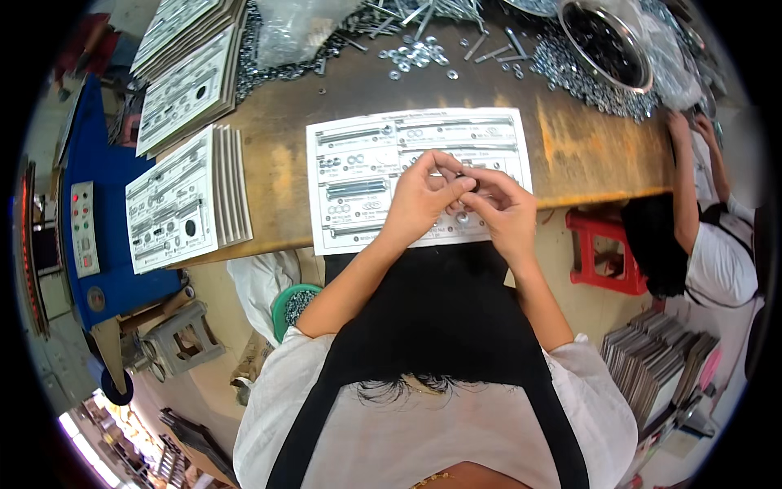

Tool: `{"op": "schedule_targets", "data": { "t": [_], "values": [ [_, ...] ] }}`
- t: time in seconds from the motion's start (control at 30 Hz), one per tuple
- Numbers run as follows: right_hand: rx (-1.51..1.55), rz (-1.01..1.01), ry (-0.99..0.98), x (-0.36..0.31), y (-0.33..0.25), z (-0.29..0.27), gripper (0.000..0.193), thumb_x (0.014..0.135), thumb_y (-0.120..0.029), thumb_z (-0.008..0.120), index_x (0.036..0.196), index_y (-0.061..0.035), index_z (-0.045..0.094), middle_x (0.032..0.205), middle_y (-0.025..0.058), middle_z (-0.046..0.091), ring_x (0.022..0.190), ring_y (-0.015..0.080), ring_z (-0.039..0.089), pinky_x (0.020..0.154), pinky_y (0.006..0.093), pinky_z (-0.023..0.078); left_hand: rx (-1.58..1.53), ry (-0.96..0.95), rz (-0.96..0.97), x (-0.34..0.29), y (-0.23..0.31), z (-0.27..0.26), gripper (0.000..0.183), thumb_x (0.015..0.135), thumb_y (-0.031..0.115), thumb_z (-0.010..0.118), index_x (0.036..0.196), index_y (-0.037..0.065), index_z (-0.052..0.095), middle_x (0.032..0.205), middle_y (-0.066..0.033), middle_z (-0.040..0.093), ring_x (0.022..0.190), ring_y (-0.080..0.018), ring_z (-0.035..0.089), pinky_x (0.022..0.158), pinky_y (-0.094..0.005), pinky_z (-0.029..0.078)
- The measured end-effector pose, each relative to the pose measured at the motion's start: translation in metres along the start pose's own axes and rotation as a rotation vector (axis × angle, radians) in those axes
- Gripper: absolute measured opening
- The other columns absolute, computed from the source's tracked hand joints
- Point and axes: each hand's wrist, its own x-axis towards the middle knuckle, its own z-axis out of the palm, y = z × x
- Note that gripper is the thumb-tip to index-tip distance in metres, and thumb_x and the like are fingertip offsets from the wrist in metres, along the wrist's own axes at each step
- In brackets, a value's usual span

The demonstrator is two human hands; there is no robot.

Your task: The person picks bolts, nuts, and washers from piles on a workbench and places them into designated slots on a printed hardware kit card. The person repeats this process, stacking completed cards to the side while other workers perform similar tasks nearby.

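Above a white printed card [511, 122] on the table's near edge, my two hands meet, fingertips touching. My left hand [425, 200] is closed in a pinch, thumb pointing right. Facing it, my right hand [505, 213] also pinches, thumb and fingers together. Between the fingertips shows a small dark part [470, 183], mostly covered, so its kind cannot be made out. Printed pictures of bolts, nuts and washers fill the card in sections; metal pieces such as the long bolt [358, 191] appear on it. My hands hide its middle right.
Stacks of similar cards [171, 204] stand at the left. Along the back lie loose washers [415, 55], bolts [423, 16], piled nuts [570, 69] and a metal bowl [639, 77] of dark parts. Another person [717, 261] works at the right, near a red stool [599, 253].
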Motion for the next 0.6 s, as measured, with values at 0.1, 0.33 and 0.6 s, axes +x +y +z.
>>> {"op": "schedule_targets", "data": {
  "t": [0.1, 0.33, 0.6],
  "values": [
    [-0.167, 0.079, -0.034, 0.026, -0.01, -0.02, 0.027, 0.087, 0.003, 0.071, 0.113, 0.0009, 0.071, 0.091, 0.0051, 0.071, 0.074, 0.0091, 0.064, 0.067, 0.0227, 0.052, -0.133, -0.011, 0.048, 0.01, -0.001, -0.01, 0.021, 0.102, 0.017, 0.058, 0.113, 0.0, 0.057, 0.096, -0.0058, 0.061, 0.077, -0.0105, 0.063, 0.068, -0.0243, 0.052],
    [-0.325, -0.368, 0.428, 0.204, -0.048, -0.21, 0.037, 0.091, -0.017, 0.072, 0.123, 0.0002, 0.064, 0.086, 0.0056, 0.069, 0.069, 0.0106, 0.065, 0.066, 0.0242, 0.053, 0.111, 0.299, 0.16, -0.02, 0.01, -0.078, 0.025, 0.106, 0.021, 0.049, 0.107, 0.0, 0.062, 0.095, -0.0063, 0.063, 0.081, -0.0114, 0.06, 0.076, -0.0258, 0.051],
    [-0.931, -0.738, 0.491, 0.253, -0.044, -0.194, 0.024, 0.092, -0.01, 0.061, 0.114, -0.0062, 0.071, 0.105, 0.0137, 0.073, 0.098, 0.0281, 0.07, 0.088, 0.0354, 0.053, 0.33, 0.608, 0.225, -0.034, 0.013, -0.167, 0.029, 0.105, 0.023, 0.05, 0.114, 0.001, 0.067, 0.098, -0.0056, 0.066, 0.089, -0.015, 0.064, 0.076, -0.027, 0.051]
  ]
}}
